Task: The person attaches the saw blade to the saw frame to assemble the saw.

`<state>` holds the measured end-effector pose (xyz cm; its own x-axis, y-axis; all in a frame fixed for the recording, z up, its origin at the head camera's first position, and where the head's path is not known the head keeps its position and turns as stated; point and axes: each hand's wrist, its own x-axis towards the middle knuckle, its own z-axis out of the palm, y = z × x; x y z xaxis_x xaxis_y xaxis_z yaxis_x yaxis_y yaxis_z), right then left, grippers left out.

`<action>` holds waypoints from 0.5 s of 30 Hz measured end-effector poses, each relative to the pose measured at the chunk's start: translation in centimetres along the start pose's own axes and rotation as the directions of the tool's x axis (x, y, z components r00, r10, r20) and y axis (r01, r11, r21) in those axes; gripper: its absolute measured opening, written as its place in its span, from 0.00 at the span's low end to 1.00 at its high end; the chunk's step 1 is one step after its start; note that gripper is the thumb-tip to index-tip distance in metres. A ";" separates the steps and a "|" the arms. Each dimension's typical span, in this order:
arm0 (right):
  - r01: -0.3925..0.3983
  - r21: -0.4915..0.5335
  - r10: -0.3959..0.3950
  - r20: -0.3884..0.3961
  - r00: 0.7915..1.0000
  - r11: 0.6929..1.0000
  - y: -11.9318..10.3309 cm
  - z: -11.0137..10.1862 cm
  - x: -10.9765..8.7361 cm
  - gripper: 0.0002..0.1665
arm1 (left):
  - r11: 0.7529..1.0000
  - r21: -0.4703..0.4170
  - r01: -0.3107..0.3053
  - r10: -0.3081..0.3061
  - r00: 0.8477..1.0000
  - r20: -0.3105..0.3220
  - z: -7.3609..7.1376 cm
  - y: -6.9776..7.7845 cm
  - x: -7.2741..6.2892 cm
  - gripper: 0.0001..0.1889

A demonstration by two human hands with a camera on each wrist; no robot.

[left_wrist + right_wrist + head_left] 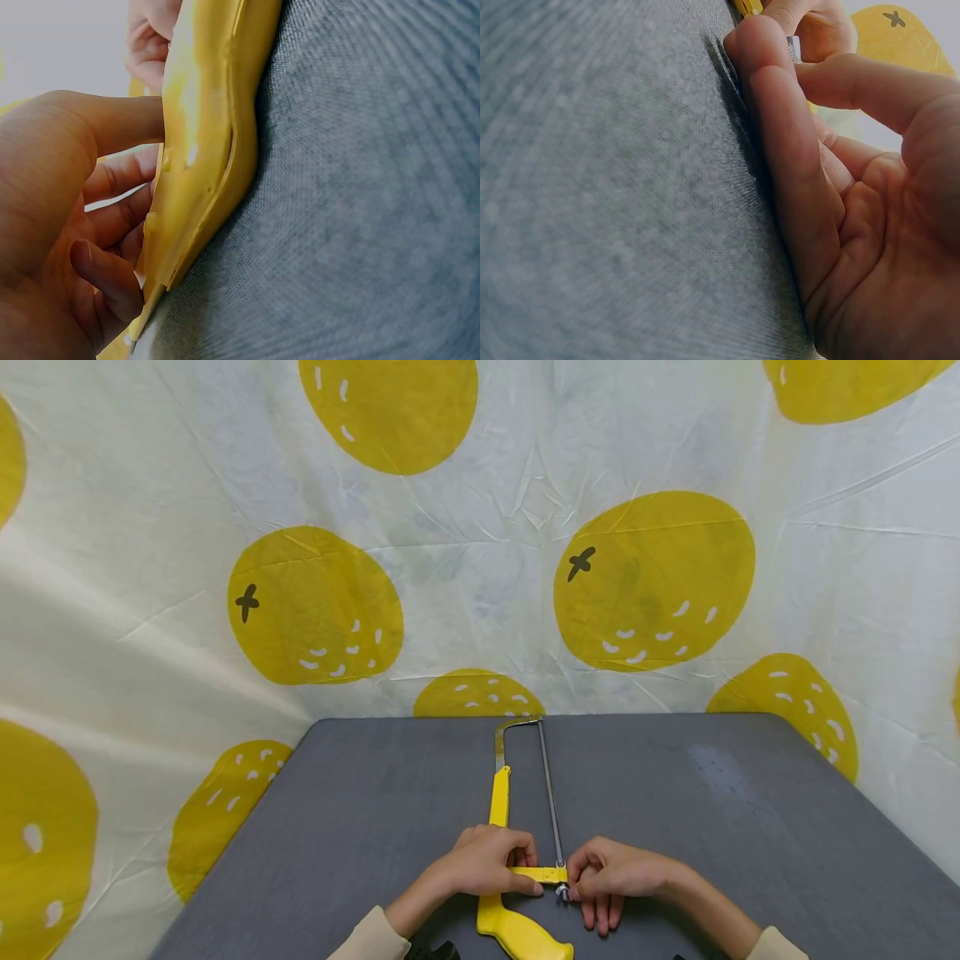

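Note:
A hacksaw with a yellow frame [500, 797] lies on the grey table, its far end pointing away from me. The thin blade [550, 793] runs along its right side, and the yellow pistol handle [528, 937] is nearest me. My left hand [487, 860] grips the yellow crosspiece [546, 875] at the near end, thumb on the near side and fingers beyond. At the right tip of that crosspiece, the thumb and index finger of my right hand [622, 870] pinch the metal wing nut [563, 893]. In the right wrist view, the right hand's other fingers [795, 157] rest along the tabletop.
The grey tabletop [375, 777] extends around the saw on both sides. Behind and to the left hangs a white cloth [480, 585] printed with large yellow fruit, meeting the table's far edge close to the saw's far end.

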<state>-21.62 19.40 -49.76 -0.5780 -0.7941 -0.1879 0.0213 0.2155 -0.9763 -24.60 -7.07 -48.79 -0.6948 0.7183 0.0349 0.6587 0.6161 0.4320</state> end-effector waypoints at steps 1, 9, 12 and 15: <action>0.000 0.002 0.000 0.001 1.000 1.000 0.0 0.0 0.0 0.18 | 1.000 0.000 -0.001 0.001 1.000 0.000 0.0 0.0 0.0 0.11; 0.004 0.007 -0.004 0.007 1.000 1.000 0.2 0.0 0.0 0.18 | 1.000 0.010 -0.004 0.004 1.000 -0.004 0.1 0.0 0.0 0.12; 0.004 0.009 -0.004 0.010 1.000 1.000 0.3 0.0 0.1 0.18 | 1.000 0.009 -0.002 0.002 1.000 -0.005 0.1 0.0 0.0 0.11; 0.004 0.009 -0.004 0.011 1.000 1.000 0.4 -0.1 0.1 0.18 | 1.000 0.009 0.001 -0.001 1.000 -0.006 0.2 0.0 0.0 0.11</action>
<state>-21.70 19.46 -50.15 -0.5693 -0.8010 -0.1849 0.0259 0.2074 -0.9779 -24.50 -7.01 -48.99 -0.6970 0.7160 0.0403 0.6609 0.6195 0.4236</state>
